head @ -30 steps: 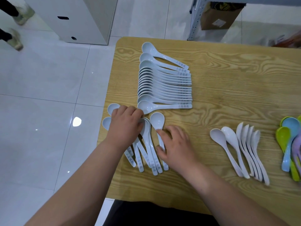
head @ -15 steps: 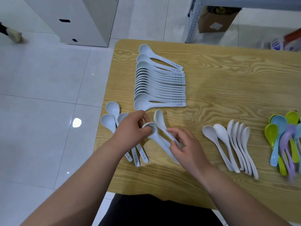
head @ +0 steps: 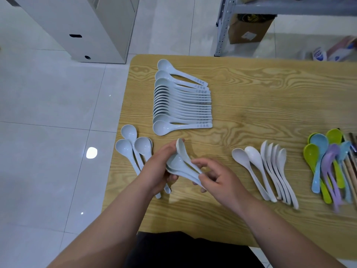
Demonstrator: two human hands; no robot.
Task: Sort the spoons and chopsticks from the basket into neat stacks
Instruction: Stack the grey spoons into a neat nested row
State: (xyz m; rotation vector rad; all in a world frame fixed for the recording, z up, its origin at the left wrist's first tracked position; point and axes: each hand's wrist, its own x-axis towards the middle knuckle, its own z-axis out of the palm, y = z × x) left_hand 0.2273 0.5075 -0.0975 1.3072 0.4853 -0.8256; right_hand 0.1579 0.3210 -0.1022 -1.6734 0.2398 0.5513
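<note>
The left grip is curled around the bowls of a small bunch of pale blue spoons, held just above the surface at the lower middle of the frame. The right grip pinches the handle ends of the same bunch between thumb and fingertips. Two of the held spoons lie nested; a third stands tilted on its edge, its bowl poking out above the left thumb.

Just left of the left grip, three more loose blue spoons lie on the surface near its left edge, bowls toward the top of the frame, their handles running under the left wrist.

Above the hands, a long row of blue spoons lies overlapped, bowls to the left, handles to the right, with printed marks on the handle ends.

Right of the right grip, a group of white spoons rests with bowls upward in the frame; two lie flat and the others stand on their sides, packed close.

At the right edge, a heap of green, blue and purple spoons lies jumbled, touching some wood-coloured chopsticks cut off by the frame.

Beyond the surface are a tiled floor, a white cabinet at the upper left, and a metal shelf with a cardboard box at the upper right
</note>
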